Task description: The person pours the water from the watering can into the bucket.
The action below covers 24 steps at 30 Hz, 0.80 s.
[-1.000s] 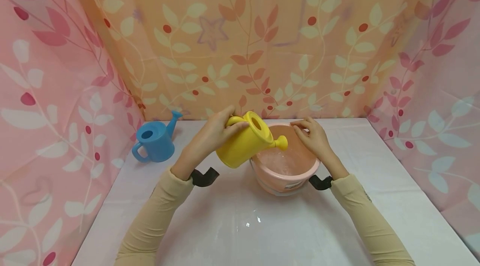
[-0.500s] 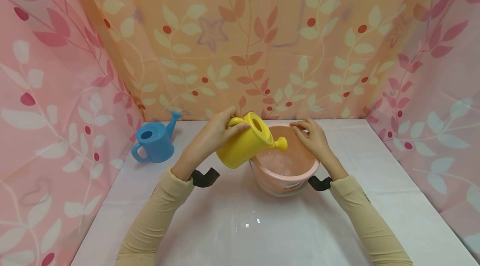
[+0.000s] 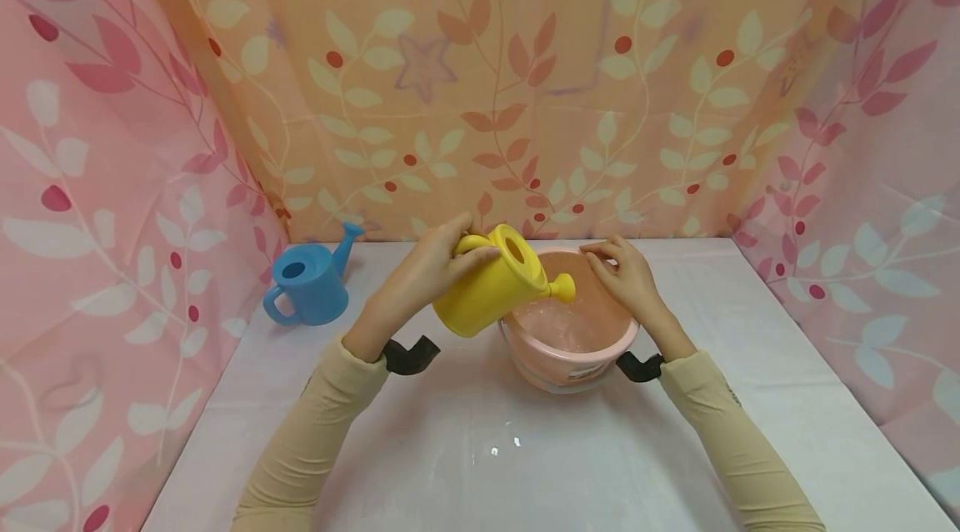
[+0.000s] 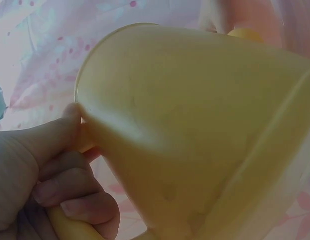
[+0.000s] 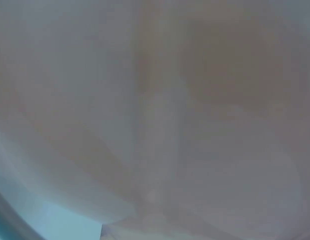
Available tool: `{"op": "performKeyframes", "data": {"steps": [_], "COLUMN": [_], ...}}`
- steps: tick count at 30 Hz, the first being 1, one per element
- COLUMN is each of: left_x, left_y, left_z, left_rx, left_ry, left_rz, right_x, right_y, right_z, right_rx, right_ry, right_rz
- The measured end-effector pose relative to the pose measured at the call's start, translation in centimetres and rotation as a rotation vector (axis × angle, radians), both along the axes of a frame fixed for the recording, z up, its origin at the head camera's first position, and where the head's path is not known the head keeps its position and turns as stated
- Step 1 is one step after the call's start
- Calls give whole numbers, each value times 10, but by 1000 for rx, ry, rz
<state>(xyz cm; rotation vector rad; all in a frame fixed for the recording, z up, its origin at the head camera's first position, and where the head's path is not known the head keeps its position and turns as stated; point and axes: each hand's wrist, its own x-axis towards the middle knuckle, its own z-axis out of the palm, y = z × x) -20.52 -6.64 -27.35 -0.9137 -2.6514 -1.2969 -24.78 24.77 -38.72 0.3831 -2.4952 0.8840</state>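
My left hand (image 3: 442,258) grips the handle of a yellow watering can (image 3: 487,290), holding it tilted so its round spout head hangs over a pink basin (image 3: 570,355). In the left wrist view, fingers curl round the handle and the thumb lies along the can body (image 4: 185,120). A little water shows glinting in the bottom of the basin. At the basin's far right rim, my right hand (image 3: 624,275) pinches the edge between thumb and fingers. The right wrist view is a blur of the pale basin wall (image 5: 235,165) seen very close.
A blue watering can (image 3: 318,286) stands upright at the back left of the white-covered table (image 3: 480,482). Small shiny wet spots lie in front of the basin. Patterned cloth (image 3: 495,82) encloses the back and both sides.
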Motion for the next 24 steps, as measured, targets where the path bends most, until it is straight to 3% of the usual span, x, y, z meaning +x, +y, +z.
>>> {"op": "performKeyframes", "data": {"steps": [24], "left_x": [1], "left_y": [0], "left_z": [1], "left_rx": [-29], "left_ry": [2], "left_rz": [10], "right_x": [1], "right_y": [0], "right_z": [0], "right_rx": [2], "right_ry": [-5], "right_rz": [-10]}}
